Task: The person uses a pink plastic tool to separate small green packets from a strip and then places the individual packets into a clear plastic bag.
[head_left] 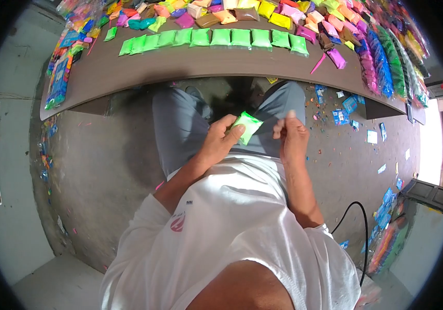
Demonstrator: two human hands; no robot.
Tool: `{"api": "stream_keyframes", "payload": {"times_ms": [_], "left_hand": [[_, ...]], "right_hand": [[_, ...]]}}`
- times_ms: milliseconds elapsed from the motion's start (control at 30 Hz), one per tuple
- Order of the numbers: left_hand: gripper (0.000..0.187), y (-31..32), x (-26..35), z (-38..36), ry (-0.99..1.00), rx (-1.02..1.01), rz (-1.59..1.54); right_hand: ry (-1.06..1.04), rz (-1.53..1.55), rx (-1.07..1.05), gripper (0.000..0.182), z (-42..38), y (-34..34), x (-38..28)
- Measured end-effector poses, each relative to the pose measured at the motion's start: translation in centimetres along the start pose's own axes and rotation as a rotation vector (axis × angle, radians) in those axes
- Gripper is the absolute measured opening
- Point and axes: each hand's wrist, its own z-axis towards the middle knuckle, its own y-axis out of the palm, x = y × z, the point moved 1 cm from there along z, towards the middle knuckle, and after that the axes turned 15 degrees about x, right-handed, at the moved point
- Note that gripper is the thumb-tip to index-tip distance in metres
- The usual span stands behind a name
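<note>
My left hand (218, 138) holds a small bright green packet (248, 127) over my lap, its thumb on top and fingers beneath. Apart from the packet, to its right, my right hand (293, 135) is raised with its fingers curled in and slightly blurred. Whether anything small is between those fingers cannot be made out. Along the table's near side lies a row of similar green packets (200, 37), side by side. A single green packet (110, 34) sits left of that row.
A brown table (180, 62) spans the front, with a heap of coloured packets (226, 16) at the back. Filled plastic bags (381, 62) line its right end; more packets (60, 77) lie at the left. Scraps and blue wrappers (341, 117) litter the floor. A black cable (366, 232) curves at right.
</note>
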Motion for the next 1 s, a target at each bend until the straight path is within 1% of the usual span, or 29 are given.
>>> {"api": "stream_keyframes", "payload": {"times_ms": [67,100,167,200,267,333,400,433,500,633,700,767,900,1000], "left_hand": [[0.027,0.0,0.3,-0.1,-0.019,0.012,-0.044],[0.027,0.0,0.2,0.0,-0.02,0.013,-0.045],[0.029,-0.1,-0.1,0.1,-0.002,-0.022,0.029],[0.029,0.0,-0.1,0.0,-0.004,-0.022,0.029],[0.028,0.0,0.0,0.1,0.065,-0.039,0.019],[0.028,0.0,0.0,0.0,0.049,-0.023,-0.007],[0.028,-0.3,0.1,0.1,0.033,-0.004,-0.032],[0.029,-0.4,0.3,0.1,0.061,-0.007,-0.008],[0.03,-0.5,0.6,0.0,0.088,-0.01,0.012],[0.03,-0.2,0.5,0.0,0.071,-0.011,0.044],[0.03,0.0,0.4,-0.1,0.056,-0.006,0.03],[0.03,0.1,0.7,-0.1,0.127,0.005,0.083],[0.03,-0.1,1.1,-0.1,0.126,-0.018,0.085],[0.03,0.0,1.1,-0.1,0.082,-0.048,0.035]], "right_hand": [[-0.052,-0.074,0.012,0.028,0.5,-0.9,0.0],[-0.052,-0.074,0.011,0.028,-0.2,0.3,-0.4],[-0.322,-0.162,0.121,0.028,-2.2,3.6,-1.9],[-0.321,-0.162,0.122,0.028,-1.9,3.0,-1.4],[-0.138,-0.274,-0.41,0.03,-1.1,2.0,0.1],[-0.151,-0.326,-0.412,0.027,-1.4,2.2,0.1],[-0.062,-0.338,-0.382,0.024,-1.4,2.0,0.3],[-0.061,-0.338,-0.383,0.024,-1.5,1.9,0.5],[-0.034,-0.193,-0.4,0.022,-1.8,2.0,0.7],[-0.112,-0.187,-0.356,0.022,-2.4,2.8,0.3],[-0.19,-0.302,-0.361,0.02,-2.2,2.8,0.4],[-0.18,-0.278,-0.373,0.019,-1.9,2.7,0.8],[-0.115,-0.21,-0.363,0.018,-2.1,2.5,1.0],[-0.132,-0.123,-0.361,0.017,-2.3,2.8,1.0]]}}
